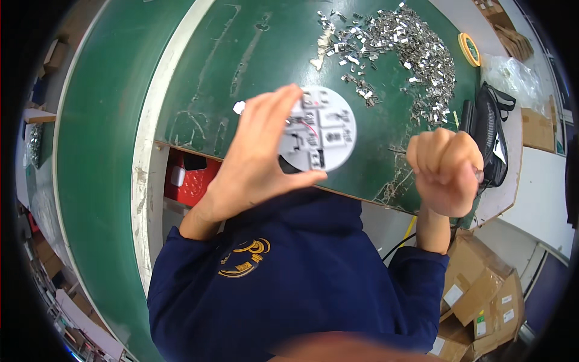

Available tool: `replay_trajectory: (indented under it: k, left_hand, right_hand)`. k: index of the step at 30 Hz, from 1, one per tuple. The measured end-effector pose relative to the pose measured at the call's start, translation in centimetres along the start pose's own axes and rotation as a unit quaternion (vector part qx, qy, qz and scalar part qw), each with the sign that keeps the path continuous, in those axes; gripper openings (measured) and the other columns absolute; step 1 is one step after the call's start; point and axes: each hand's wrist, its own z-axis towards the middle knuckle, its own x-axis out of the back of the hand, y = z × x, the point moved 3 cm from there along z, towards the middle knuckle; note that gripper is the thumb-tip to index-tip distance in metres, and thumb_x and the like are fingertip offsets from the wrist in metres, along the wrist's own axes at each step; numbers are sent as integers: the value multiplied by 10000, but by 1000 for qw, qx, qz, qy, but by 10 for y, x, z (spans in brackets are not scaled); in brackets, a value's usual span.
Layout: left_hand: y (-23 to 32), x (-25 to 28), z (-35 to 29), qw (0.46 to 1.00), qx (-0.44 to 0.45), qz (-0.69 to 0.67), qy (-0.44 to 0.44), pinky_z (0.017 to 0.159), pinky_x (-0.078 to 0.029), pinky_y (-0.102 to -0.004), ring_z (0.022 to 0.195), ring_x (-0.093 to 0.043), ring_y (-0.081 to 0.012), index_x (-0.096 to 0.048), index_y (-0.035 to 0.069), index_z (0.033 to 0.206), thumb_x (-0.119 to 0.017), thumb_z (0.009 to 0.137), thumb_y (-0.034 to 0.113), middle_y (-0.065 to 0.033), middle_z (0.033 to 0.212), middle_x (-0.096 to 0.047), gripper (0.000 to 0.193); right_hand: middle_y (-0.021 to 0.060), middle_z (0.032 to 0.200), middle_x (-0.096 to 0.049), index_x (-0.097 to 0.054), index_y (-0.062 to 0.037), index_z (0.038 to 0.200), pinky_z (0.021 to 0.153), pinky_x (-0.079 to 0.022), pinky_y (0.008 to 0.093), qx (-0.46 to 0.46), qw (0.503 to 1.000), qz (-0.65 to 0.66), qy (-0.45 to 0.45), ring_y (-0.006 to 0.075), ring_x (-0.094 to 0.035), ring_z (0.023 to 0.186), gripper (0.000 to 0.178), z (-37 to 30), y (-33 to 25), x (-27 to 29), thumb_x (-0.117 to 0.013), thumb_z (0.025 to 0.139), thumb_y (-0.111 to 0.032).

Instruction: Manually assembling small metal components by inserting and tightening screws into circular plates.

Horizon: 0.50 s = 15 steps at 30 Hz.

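Note:
My left hand (256,154) grips a round white plate (339,154) by its left side, thumb along the lower edge and fingers along the upper. Small dark and metallic parts and a thin red wire sit on the plate's face, which is slightly blurred. The plate is held up over the near edge of the green table (271,54). Off to the right, apart from the plate, my right hand (445,172) is closed in a fist. A small dark bit shows beside its thumb, but what the fingers hold is hidden.
Many small metal pieces (422,60) lie heaped at the far right of the table. Beyond them are a yellow tape roll (469,49), a clear plastic bag (512,78) and a black bag (490,133). A red bin (194,184) sits below the tabletop; cardboard boxes (482,283) stand lower right.

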Motion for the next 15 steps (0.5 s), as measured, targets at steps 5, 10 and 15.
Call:
replay_trajectory:
  k: [5, 10, 15]
  left_hand:
    - [0, -8, 0, 1000, 12, -17, -16, 1094, -367, -483, 1300, -434, -402, -469, 7, 1397, -929, 571, 232, -194, 1461, -437, 972]
    - [7, -21, -3, 998, 3, -10, -60, 1097, -361, -491, 1301, -428, -414, -478, 21, 1395, -929, 571, 232, -194, 1469, -428, 962]
    - [6, -22, -4, 998, 6, -6, -65, 1098, -359, -499, 1300, -423, -423, -492, 30, 1385, -929, 569, 227, -195, 1471, -423, 946]
  right_hand:
    - [32, 608, -460, -539, 11, 731, 507, -385, 317, -116, 985, -93, 84, 137, -428, 513, 317, 18, 24, 20, -550, 991, -169]
    - [52, 809, -631, -699, -7, 981, 580, -446, 280, -109, 848, -518, 12, 144, -571, 637, 140, 28, 58, 39, -706, 876, -100]
    - [78, 907, -664, -718, -9, 959, 649, -472, 291, -96, 810, -578, -17, 185, -607, 708, 141, 29, 69, 36, -718, 851, -100]
